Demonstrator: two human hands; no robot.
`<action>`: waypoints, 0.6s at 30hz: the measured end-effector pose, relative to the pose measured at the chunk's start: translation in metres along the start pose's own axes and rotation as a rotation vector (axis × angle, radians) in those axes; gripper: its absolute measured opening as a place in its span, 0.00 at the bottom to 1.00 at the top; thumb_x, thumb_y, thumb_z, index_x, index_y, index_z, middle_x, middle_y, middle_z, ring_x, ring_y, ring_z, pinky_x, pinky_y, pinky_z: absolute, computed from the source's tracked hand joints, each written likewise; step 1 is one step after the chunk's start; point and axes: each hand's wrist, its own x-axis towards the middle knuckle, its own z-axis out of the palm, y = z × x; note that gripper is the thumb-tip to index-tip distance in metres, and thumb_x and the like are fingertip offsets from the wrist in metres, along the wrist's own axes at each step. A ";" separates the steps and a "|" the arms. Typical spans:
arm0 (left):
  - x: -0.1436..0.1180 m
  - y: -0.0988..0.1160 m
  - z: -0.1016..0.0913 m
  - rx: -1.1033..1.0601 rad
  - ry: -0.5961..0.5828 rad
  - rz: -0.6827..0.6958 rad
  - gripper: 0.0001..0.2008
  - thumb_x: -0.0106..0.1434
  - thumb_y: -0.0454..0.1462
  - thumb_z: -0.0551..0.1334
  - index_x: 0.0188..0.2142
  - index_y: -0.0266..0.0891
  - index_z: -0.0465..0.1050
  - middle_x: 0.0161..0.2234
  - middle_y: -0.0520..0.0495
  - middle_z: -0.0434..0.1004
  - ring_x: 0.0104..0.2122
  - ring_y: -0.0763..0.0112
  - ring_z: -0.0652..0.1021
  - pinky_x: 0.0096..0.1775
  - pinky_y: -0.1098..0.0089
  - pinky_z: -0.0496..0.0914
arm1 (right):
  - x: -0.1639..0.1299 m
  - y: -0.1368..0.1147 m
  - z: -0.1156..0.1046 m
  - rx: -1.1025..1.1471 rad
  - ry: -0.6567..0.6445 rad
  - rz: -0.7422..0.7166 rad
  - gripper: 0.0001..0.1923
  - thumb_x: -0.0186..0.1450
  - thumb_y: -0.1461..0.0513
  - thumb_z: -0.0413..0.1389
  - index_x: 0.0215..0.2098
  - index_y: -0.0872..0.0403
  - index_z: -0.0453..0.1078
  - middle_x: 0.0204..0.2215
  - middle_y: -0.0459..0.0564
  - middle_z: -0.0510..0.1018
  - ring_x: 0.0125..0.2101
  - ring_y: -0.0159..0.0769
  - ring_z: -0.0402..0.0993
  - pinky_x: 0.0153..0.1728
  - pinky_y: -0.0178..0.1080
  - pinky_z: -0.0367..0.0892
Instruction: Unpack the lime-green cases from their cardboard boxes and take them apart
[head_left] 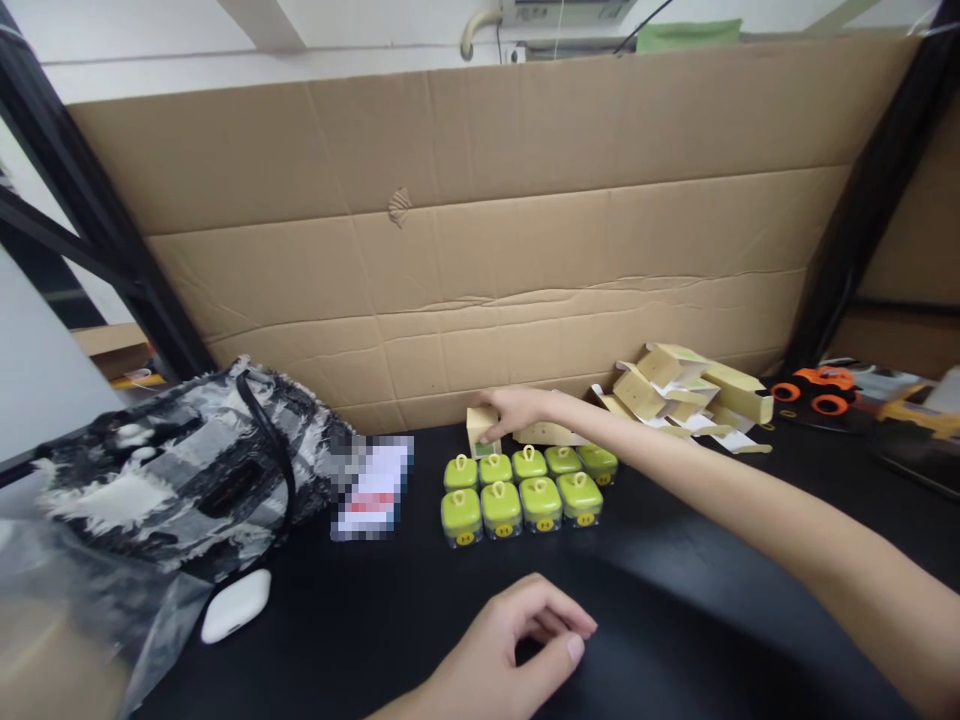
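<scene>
Left hand (pixel 517 640) resting, right hand (pixel 514 410) gripping unlabelled box (pixel 481 431)

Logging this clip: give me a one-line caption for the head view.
Right hand grips a small yellow box behind nine green-lidded containers; left hand rests on the black table.
</scene>
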 end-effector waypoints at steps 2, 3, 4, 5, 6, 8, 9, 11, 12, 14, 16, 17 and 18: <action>-0.002 0.001 -0.001 0.139 -0.001 0.148 0.10 0.62 0.34 0.56 0.38 0.36 0.75 0.36 0.41 0.75 0.34 0.67 0.78 0.38 0.69 0.72 | 0.001 -0.003 0.001 0.016 0.045 -0.007 0.14 0.68 0.58 0.54 0.50 0.56 0.66 0.47 0.52 0.72 0.42 0.39 0.72 0.42 0.46 0.70; -0.003 0.001 -0.002 0.250 -0.017 0.245 0.10 0.62 0.33 0.56 0.39 0.36 0.75 0.36 0.39 0.76 0.35 0.65 0.78 0.38 0.68 0.72 | -0.002 -0.004 -0.002 0.028 0.086 -0.014 0.14 0.68 0.58 0.53 0.49 0.56 0.66 0.47 0.52 0.72 0.42 0.39 0.72 0.42 0.47 0.70; -0.005 0.000 -0.004 0.371 -0.028 0.350 0.11 0.62 0.33 0.56 0.41 0.37 0.75 0.37 0.38 0.77 0.36 0.64 0.78 0.40 0.67 0.72 | -0.007 -0.006 -0.006 0.046 0.138 -0.025 0.14 0.68 0.58 0.54 0.50 0.56 0.66 0.47 0.52 0.71 0.43 0.40 0.72 0.43 0.48 0.69; -0.007 -0.001 -0.005 0.490 -0.023 0.459 0.11 0.62 0.32 0.57 0.42 0.38 0.75 0.38 0.38 0.78 0.37 0.62 0.79 0.42 0.65 0.72 | -0.013 -0.009 -0.012 0.069 0.198 -0.040 0.15 0.67 0.58 0.55 0.50 0.56 0.66 0.48 0.53 0.71 0.44 0.41 0.71 0.44 0.49 0.68; -0.009 -0.002 -0.008 0.591 0.012 0.566 0.13 0.61 0.32 0.58 0.45 0.39 0.73 0.39 0.38 0.79 0.39 0.61 0.78 0.46 0.64 0.71 | -0.022 -0.013 -0.019 0.096 0.259 -0.059 0.18 0.65 0.59 0.57 0.51 0.56 0.64 0.48 0.53 0.70 0.46 0.42 0.70 0.46 0.49 0.67; -0.012 -0.004 -0.013 0.728 0.176 0.717 0.20 0.60 0.30 0.60 0.52 0.44 0.68 0.43 0.41 0.78 0.45 0.60 0.76 0.53 0.61 0.66 | -0.046 -0.024 -0.032 0.161 0.367 -0.105 0.24 0.61 0.59 0.61 0.52 0.57 0.61 0.49 0.54 0.69 0.49 0.41 0.67 0.50 0.48 0.64; -0.012 -0.004 -0.016 0.773 0.284 0.757 0.25 0.59 0.28 0.61 0.55 0.46 0.64 0.46 0.43 0.76 0.49 0.60 0.74 0.56 0.60 0.63 | -0.060 -0.031 -0.037 0.196 0.406 -0.128 0.26 0.60 0.59 0.62 0.52 0.56 0.59 0.49 0.54 0.69 0.49 0.40 0.67 0.51 0.46 0.64; -0.012 -0.002 -0.022 0.826 0.491 0.769 0.35 0.57 0.25 0.62 0.60 0.49 0.55 0.52 0.46 0.71 0.55 0.61 0.67 0.59 0.59 0.58 | -0.090 -0.046 -0.042 0.260 0.441 -0.165 0.26 0.60 0.57 0.62 0.51 0.54 0.58 0.47 0.52 0.69 0.47 0.38 0.68 0.50 0.44 0.65; -0.010 -0.001 -0.024 0.829 0.569 0.761 0.38 0.56 0.24 0.62 0.61 0.51 0.52 0.54 0.46 0.67 0.57 0.61 0.64 0.60 0.59 0.56 | -0.106 -0.053 -0.042 0.283 0.440 -0.175 0.25 0.59 0.57 0.62 0.50 0.53 0.59 0.46 0.50 0.70 0.45 0.38 0.69 0.48 0.44 0.66; -0.008 0.002 -0.027 0.785 0.613 0.743 0.41 0.55 0.25 0.63 0.62 0.51 0.45 0.59 0.44 0.59 0.60 0.59 0.60 0.61 0.55 0.53 | -0.134 -0.064 -0.033 0.323 0.415 -0.187 0.23 0.58 0.58 0.63 0.48 0.53 0.61 0.43 0.49 0.72 0.43 0.37 0.70 0.46 0.43 0.68; -0.006 0.005 -0.027 0.706 0.511 0.680 0.42 0.55 0.30 0.66 0.62 0.49 0.43 0.61 0.40 0.54 0.60 0.54 0.59 0.60 0.51 0.55 | -0.157 -0.070 -0.016 0.382 0.391 -0.204 0.22 0.58 0.60 0.64 0.46 0.53 0.62 0.42 0.49 0.72 0.44 0.38 0.70 0.45 0.42 0.68; -0.006 0.006 -0.026 0.670 0.449 0.640 0.42 0.55 0.32 0.66 0.61 0.48 0.43 0.60 0.39 0.55 0.60 0.52 0.60 0.59 0.50 0.57 | -0.166 -0.072 -0.006 0.415 0.391 -0.216 0.20 0.58 0.61 0.63 0.46 0.52 0.62 0.43 0.50 0.72 0.44 0.38 0.70 0.45 0.42 0.67; -0.006 0.006 -0.025 0.644 0.400 0.603 0.42 0.54 0.34 0.67 0.61 0.48 0.44 0.60 0.38 0.56 0.59 0.51 0.61 0.58 0.51 0.58 | -0.173 -0.072 0.004 0.439 0.406 -0.229 0.19 0.58 0.61 0.63 0.44 0.52 0.63 0.44 0.51 0.71 0.45 0.38 0.69 0.46 0.42 0.67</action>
